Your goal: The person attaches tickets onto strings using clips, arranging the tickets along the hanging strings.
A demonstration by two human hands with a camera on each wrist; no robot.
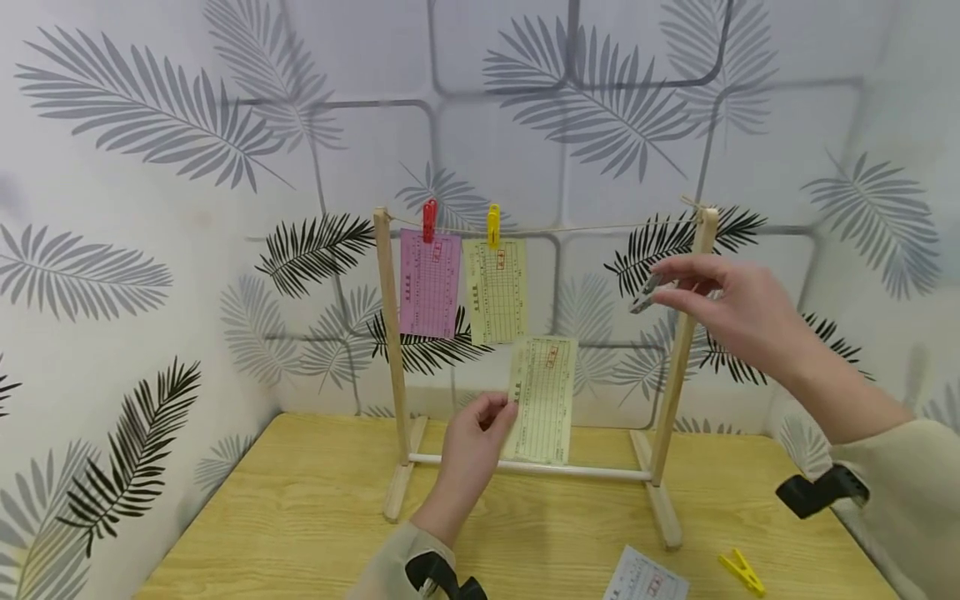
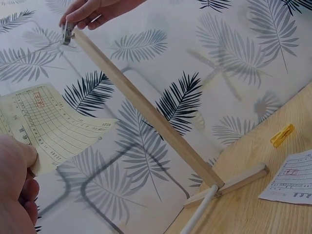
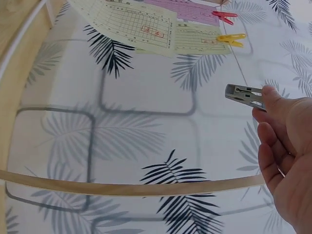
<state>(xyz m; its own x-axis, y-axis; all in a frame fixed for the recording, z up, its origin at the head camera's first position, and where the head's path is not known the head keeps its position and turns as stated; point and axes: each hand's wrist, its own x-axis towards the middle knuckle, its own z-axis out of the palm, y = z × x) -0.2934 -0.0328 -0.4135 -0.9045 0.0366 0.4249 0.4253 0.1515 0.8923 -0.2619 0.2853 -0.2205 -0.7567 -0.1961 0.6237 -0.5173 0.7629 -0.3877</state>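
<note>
While two slips already hang from the cord (image 1: 592, 227), we judge the work in hand to be about half done. The pink slip (image 1: 430, 283) is fastened under a red clip (image 1: 429, 222), and beside it the hanging yellow slip (image 1: 497, 292) is fastened under a yellow clip (image 1: 493, 225). A third, the held yellow slip (image 1: 546, 404), is not yet on the cord: we see it below the line, between the posts in the head view, its left edge pinched by the left hand (image 1: 477, 435) between thumb and fingers. The right hand (image 1: 731, 310) pinches a grey clip (image 3: 243, 95) by one end, near the right post (image 1: 681, 358), and we see nothing in its grip. As far as we can tell, this slip and the white slip (image 1: 647, 579), which lies on the wooden table (image 1: 292, 500) near the loose clip (image 1: 742, 572), are what is left to fasten.

Counting up, we find four slips: one pink, two yellow, one white. We also count four clips: one red, one grey and two yellow, the loose one among them. There are two posts, one cord strung between them and one white rod (image 1: 540, 469) low down.
</note>
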